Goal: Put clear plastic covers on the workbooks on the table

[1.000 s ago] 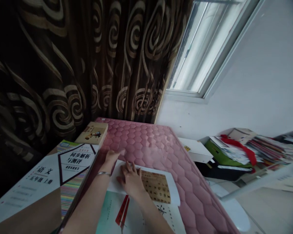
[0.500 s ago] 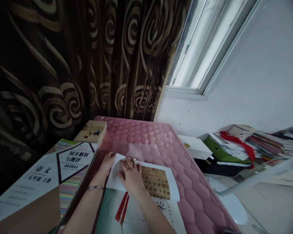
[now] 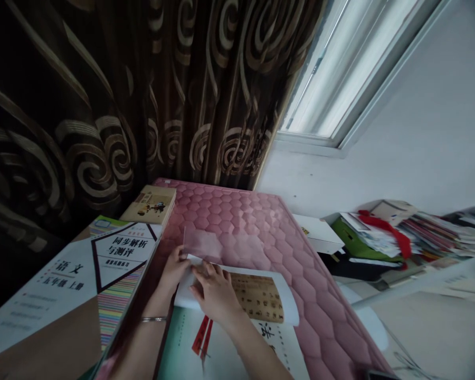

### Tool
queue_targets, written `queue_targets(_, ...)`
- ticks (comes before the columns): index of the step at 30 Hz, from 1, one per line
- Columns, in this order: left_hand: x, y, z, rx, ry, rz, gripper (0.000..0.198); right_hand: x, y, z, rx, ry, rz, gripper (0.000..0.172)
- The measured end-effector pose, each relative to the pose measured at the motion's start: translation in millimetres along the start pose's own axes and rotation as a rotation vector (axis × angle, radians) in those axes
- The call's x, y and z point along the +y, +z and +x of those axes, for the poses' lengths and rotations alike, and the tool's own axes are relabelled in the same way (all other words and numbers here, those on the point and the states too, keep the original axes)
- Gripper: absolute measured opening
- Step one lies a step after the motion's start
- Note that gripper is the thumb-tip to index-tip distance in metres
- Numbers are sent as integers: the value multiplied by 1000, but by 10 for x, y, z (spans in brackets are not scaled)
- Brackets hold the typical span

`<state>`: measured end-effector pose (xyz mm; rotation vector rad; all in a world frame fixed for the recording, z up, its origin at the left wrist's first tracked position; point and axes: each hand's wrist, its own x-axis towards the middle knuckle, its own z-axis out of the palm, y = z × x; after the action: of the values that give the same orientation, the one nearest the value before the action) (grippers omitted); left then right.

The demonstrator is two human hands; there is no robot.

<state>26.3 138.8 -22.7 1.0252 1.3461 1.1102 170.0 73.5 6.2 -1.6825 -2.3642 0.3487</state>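
An open book (image 3: 237,353) lies on the pink quilted surface (image 3: 229,211), its white flap with a brown calligraphy picture (image 3: 257,296) folded across the upper part. A transparent sheet (image 3: 225,247) sticks out beyond the book's far edge. My left hand (image 3: 178,268), with a bracelet at the wrist, is at the flap's upper left corner with its fingers bent; what they pinch is too small to make out. Spread over the flap, my right hand (image 3: 216,290) rests with its fingers on the white paper. Below it a red printed tassel shape shows on the book.
At the left lie large workbooks (image 3: 71,285) and a tan book stack (image 3: 150,205). A dark patterned curtain (image 3: 198,105) hangs behind. To the right are a white box (image 3: 316,234), a green folder (image 3: 352,241) and piled papers. A dark object's edge shows at the bottom right.
The view has shifted slightly. My left hand's fingers have moved in closer to the flap's corner, and my right hand's fingers have shifted a little toward the left hand.
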Motion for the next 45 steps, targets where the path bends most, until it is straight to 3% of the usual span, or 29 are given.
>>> queue_targets(5, -61, -3, 14, 87, 73, 71, 37, -27, 39, 50, 25, -29, -11, 45)
queue_targets(13, -148, 0, 112, 145, 138, 257, 31, -29, 154, 112, 111, -36, -16, 41)
queue_targets(19, -150, 16, 122, 168, 154, 330, 23, -8, -2, 135, 138, -2, 56, 35)
queue_targets(22, -152, 19, 115, 174, 162, 343, 22, 198, -202, 122, 101, 128, 42, 35)
queue_targets(26, -171, 6, 143, 193, 116, 366, 22, 670, -407, -10, 21, 280, -52, 34)
queue_targets(31, -172, -9, 164, 177, 107, 479, 22, 1131, -342, -214, 14, 390, -50, 36)
queue_targets(41, -31, 62, 46, 232, 95, 411, 17, 1287, -150, -191, 129, 437, -67, 35)
queue_targets(45, -25, 70, 29, 235, 115, 322, 15, 1506, -139, -196, 286, 517, -21, 41)
